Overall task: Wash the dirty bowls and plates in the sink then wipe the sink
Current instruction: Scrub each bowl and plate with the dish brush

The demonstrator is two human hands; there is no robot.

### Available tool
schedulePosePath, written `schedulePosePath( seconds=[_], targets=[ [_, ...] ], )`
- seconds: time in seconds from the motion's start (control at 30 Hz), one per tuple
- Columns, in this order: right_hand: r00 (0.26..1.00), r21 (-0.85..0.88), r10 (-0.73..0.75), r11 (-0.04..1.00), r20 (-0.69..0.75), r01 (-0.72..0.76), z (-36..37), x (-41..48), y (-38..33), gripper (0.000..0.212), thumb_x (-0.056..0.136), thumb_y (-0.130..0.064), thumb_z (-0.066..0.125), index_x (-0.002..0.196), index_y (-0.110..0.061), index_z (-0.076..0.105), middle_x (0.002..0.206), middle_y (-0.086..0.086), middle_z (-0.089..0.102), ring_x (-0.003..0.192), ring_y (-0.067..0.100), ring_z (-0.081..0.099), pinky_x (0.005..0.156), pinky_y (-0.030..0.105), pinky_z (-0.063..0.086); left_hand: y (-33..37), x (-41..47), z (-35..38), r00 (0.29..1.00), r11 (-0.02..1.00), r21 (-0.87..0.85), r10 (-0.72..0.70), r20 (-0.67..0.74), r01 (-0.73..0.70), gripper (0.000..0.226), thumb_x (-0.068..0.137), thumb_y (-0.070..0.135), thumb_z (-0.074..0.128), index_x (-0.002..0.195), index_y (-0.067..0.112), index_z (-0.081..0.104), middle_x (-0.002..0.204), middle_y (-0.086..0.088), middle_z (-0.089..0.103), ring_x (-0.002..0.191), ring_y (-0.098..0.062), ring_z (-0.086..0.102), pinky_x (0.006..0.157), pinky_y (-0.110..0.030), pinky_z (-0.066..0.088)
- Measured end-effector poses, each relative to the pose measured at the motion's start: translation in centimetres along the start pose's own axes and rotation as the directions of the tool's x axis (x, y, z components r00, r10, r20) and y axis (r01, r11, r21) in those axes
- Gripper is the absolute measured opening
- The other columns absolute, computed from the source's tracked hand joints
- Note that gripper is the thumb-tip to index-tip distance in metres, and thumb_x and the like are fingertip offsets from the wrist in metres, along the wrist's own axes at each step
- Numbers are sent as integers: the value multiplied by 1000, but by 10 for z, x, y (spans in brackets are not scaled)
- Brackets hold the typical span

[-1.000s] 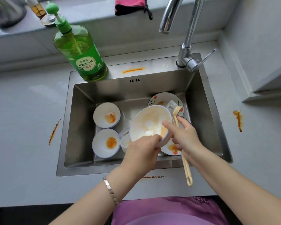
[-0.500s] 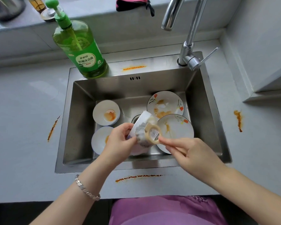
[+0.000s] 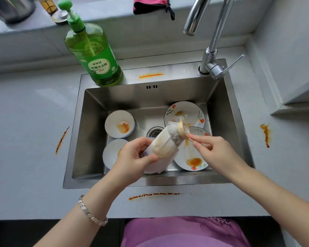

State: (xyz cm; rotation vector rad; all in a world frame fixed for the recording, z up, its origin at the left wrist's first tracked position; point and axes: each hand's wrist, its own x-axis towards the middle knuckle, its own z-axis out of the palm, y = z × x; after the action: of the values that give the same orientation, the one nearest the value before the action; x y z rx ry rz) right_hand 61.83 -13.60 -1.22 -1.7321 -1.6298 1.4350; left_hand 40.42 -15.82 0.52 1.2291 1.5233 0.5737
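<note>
Since a second ago the bowl (image 3: 163, 147) has been turned from open-side-up to edge-on. The brush (image 3: 178, 132) has come out of its hollow and now sits against the upper end of the bowl, toward 1 o'clock. Over the last half second the pair has only shifted a little to the right.

The left hand (image 3: 132, 157) grips the bowl's lower end, fingers and thumb curled round it, and holds it above the middle of the sink (image 3: 89, 139). The right hand (image 3: 218, 152) pinches the brush handle between thumb and fingertips. Its grey head touches the bowl, and the two hands are apart, one at each end.

It looks as if the inside has had its scrub and the work has passed to the outside or rim. This first piece is therefore partly cleaned but not rinsed, and no water can be seen running from the faucet (image 3: 212, 65) at 1 o'clock.

Two small bowls, one at 9 o'clock (image 3: 119, 123) and one at 8 o'clock (image 3: 111, 152), still carry orange sauce. So do the far plate (image 3: 191, 111) at 2 o'clock and the near plate (image 3: 193, 157) at 4 o'clock.

The soap bottle (image 3: 95, 56) stands on the sink's corner at 11 o'clock. Most of the washing, and the wiping of the sink, still lies ahead.
</note>
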Motion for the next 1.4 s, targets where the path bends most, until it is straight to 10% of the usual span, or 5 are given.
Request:
schedulePosePath(
  seconds=[0.1,0.23,0.97,1.13,1.4],
  targets=[
    [990,22,-131,991,51,130,7,-17,-9,31,92,-21,55,108,-46,60,100,-23,67,98,-7,60,93,25,49,2,-1,-5,999,999,-31,11,-35,-12,32,78,-5,67,87,25,62,87,-1,70,82,-10,64,76,-29,53],
    [1000,3,-9,1000,-6,9,0,6,-4,30,94,-22,50,119,-37,59,50,-21,50,54,3,56,88,35,50,7,-1,-3,999,998,-62,3,-47,-6,28,78,-5,68,86,21,64,85,-4,70,80,-13,64,75,-34,54],
    [971,-257,-239,937,18,235,19,-17,-21,37,94,-25,50,122,-49,51,54,-11,51,55,5,48,51,23,34,25,24,-7,930,931,-343,-231,-287,125,11,84,2,65,93,8,64,84,-10,70,78,-24,67,70,-34,55],
    [993,64,-52,996,-109,59,2,18,-10,35,96,-16,48,128,-28,54,38,-22,45,40,-3,44,44,9,31,18,15,-8,973,941,-335,-120,-195,49,17,82,-1,64,88,15,64,70,3,72,71,-11,68,61,-22,55],
    [982,679,118,710,146,-186,1,30,17,87,75,-5,69,144,-34,25,119,12,56,44,-1,53,37,11,31,7,13,-8,998,809,-588,-25,-61,-16,28,70,10,66,97,10,63,77,1,73,72,-11,68,60,-19,53]
  ],
)
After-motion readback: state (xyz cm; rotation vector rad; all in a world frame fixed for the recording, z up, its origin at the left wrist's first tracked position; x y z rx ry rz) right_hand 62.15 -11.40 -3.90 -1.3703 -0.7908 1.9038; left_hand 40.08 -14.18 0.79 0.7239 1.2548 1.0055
